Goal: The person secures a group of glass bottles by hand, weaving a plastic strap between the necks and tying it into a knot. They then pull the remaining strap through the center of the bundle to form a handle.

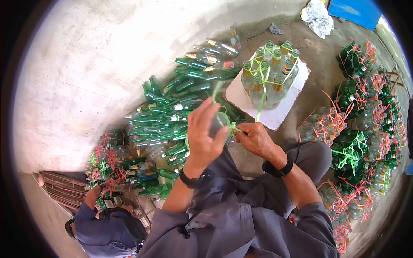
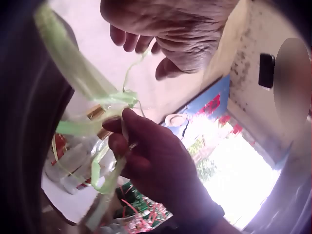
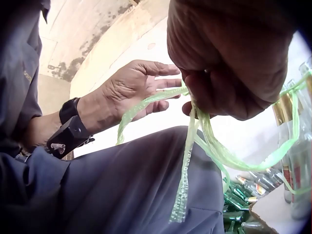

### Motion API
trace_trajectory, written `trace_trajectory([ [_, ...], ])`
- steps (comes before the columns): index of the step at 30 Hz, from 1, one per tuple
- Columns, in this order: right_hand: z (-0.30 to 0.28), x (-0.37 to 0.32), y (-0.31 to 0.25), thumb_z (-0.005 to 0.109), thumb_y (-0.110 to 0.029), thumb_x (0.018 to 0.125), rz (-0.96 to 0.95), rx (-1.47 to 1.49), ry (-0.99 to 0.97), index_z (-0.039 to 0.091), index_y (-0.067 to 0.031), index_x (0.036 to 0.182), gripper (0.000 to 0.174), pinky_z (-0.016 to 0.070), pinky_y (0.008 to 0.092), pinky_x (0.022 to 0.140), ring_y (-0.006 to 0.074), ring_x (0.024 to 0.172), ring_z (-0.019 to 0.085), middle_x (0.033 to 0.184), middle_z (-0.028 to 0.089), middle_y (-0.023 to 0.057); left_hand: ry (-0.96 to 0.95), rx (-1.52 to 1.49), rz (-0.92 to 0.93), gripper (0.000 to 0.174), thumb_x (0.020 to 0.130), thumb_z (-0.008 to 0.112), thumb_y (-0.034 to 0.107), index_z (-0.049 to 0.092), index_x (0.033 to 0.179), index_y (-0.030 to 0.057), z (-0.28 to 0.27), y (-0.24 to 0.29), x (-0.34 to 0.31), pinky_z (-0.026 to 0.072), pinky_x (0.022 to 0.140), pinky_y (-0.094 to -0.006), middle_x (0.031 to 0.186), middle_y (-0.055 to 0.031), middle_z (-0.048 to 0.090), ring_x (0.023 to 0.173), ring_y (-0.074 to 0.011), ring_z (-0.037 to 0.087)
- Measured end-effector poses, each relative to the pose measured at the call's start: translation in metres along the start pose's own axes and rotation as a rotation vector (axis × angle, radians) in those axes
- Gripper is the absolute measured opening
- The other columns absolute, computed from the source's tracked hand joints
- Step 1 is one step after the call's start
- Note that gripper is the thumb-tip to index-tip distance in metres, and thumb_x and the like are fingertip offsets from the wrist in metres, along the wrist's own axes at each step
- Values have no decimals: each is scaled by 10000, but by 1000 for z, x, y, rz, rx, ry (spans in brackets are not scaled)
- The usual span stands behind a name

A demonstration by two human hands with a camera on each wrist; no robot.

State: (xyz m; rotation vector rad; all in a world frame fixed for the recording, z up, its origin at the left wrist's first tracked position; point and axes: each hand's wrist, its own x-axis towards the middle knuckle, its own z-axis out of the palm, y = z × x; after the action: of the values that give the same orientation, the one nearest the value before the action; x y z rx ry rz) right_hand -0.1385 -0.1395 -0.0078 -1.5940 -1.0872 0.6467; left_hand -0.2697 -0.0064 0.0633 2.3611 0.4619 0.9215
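Observation:
My right hand (image 1: 258, 139) pinches light-green plastic twine (image 3: 183, 195) between thumb and fingers, above my lap. Loose tails and a loop of it hang below the grip in the right wrist view. Close by on the left is my left hand (image 1: 202, 135), blurred in the head view, its fingers extended. In the right wrist view a strand passes in front of that hand's fingers (image 3: 168, 83). From the right hand the twine runs to a bundle of upright clear glass bottles (image 1: 274, 92), whose necks are laced together with it. The bundle stands on a white board (image 1: 275, 118).
Green and clear bottles (image 1: 189, 86) lie piled along the wall at left. Bundles tied with red and green twine (image 1: 352, 150) crowd the right side. Another person (image 1: 107, 230) works at lower left. A white bag (image 1: 317, 19) lies at the back.

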Motion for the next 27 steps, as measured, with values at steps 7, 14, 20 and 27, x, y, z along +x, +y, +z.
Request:
trace_trajectory([
  [7,0,-1,2,636,-122,924,-68,27,64,666,46,835,192,476,355,573,173,577,595,659,653,136,-337,152,220,245,800,707,61,709,1046,68,12,-9,0,413,1048,-450,1284,-121,660,1231,-335,563],
  [14,-2,-1,-3,668,-127,910,-30,-9,33,636,44,815,199,433,389,550,207,534,498,637,580,189,-220,-203,-144,89,975,604,102,640,993,22,18,-15,-6,476,972,-367,1133,-121,722,1055,-243,658],
  [20,-3,-1,-6,676,-117,894,0,-66,41,683,44,894,161,476,391,585,259,575,588,717,640,207,-86,-776,-413,137,1041,531,138,564,1072,9,-1,-23,3,504,876,-325,985,-147,707,937,-212,650],
  [27,-1,-2,-4,680,-106,888,-16,-43,70,717,33,986,174,514,377,619,276,630,660,775,688,198,280,-719,-454,167,1017,579,134,572,1102,-9,-41,-50,23,487,775,-312,940,-115,676,861,-172,624],
])
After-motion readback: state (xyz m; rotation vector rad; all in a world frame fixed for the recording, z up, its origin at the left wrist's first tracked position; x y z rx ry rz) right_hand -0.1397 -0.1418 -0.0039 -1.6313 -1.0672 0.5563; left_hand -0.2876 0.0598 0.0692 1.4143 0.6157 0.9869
